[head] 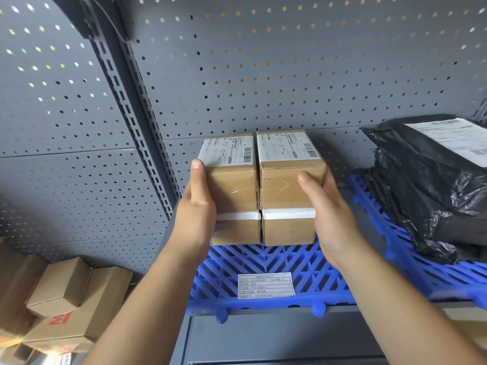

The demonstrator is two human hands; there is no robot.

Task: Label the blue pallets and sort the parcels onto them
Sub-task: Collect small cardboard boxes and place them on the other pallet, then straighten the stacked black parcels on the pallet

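Two bare forearms are showing, coming in from the near edge. The left hand (196,214) and the right hand (332,219) are wearing no gloves, and neither wrist is carrying a watch, band or bracelet. No sleeve is reaching into view on either arm; both are showing uncovered all the way to the near edge. No rings are showing on the visible fingers. The left thumbnail (196,164) is looking short and unpainted, and the right thumbnail (302,177) is looking the same. The remaining fingers of both hands are lying out of sight, so their nails cannot be told.
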